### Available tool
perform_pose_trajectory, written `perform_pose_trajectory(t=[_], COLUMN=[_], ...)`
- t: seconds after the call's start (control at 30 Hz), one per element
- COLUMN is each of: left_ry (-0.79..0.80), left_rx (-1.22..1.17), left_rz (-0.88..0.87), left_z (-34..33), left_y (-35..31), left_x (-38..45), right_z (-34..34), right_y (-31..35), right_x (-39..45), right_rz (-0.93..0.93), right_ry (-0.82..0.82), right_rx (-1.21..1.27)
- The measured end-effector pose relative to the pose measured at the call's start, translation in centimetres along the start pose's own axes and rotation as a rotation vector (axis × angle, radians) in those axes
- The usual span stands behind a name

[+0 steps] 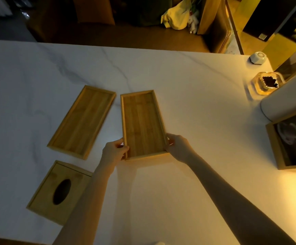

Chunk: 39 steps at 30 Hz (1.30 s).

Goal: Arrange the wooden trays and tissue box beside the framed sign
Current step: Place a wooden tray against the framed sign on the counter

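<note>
— What sits closest to the camera?

— Two bare forearms reaching out over the white marbled counter. The left hand is closed on the near left corner of a wooden tray, thumb on the rim. The right hand grips the near right corner of the same tray, fingers wrapped around its edge.

— Is that tray lifted?

— Its near end casts a shadow on the counter below it, so that end looks slightly raised; the far end I cannot judge. It runs lengthwise away from the person.

— And the other pieces?

— A second wooden tray lies flat just to the left, angled, its far corner close to the held tray but not touching it. The wooden tissue box, with a dark oval slot in its top, lies nearer the person on the left, below that second tray.

— Where is the framed sign?

— At the right edge of the counter: a wood-framed sign with a dark panel, well apart from the trays. Behind it lies a paper towel roll, then a glass ashtray with dark contents, and a small white bowl farther back.
</note>
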<state>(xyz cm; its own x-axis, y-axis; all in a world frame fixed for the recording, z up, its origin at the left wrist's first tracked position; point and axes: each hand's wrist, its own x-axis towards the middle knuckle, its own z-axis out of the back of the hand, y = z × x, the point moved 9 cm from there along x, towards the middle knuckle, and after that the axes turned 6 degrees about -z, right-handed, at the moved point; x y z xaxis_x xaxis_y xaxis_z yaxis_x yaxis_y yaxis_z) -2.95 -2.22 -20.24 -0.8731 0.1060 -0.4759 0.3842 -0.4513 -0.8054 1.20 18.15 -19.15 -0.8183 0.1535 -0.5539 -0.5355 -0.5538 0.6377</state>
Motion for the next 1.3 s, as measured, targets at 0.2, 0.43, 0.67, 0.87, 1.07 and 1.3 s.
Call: perform_pose_trajectory(t=[0.2, 0.43, 0.67, 0.87, 1.07, 1.3], left_ry=[0.220, 0.274, 0.310, 0.351, 0.404, 0.419], left_rx=[-0.142, -0.186, -0.059, -0.056, -0.019, 0.108], left_rz=[-0.022, -0.189, -0.327, -0.368, -0.389, -0.356], left_z=[0.1, -0.3, -3.2, -8.7, -15.8, -23.2], left_y=[-1.7, -5.3, -9.7, -11.7, -12.6, -12.3], left_x=[-0.8, -2.7, -4.7, -6.1, -6.7, -6.3], right_z=[2.1, 4.9, 8.1, 11.7, 15.1, 18.3], right_y=[1.5, 2.0, -1.0, -5.6, -10.8, -16.4], right_x=[-2.0, -5.9, -9.6, -11.8, -12.9, -13.2], right_rz=[0.013, 0.047, 0.060, 0.009, -0.044, -0.096], right_ry=[0.018, -0.088, -0.273, -0.421, -0.452, -0.477], right_rx=[0.113, 0.235, 0.389, 0.370, 0.316, 0.301])
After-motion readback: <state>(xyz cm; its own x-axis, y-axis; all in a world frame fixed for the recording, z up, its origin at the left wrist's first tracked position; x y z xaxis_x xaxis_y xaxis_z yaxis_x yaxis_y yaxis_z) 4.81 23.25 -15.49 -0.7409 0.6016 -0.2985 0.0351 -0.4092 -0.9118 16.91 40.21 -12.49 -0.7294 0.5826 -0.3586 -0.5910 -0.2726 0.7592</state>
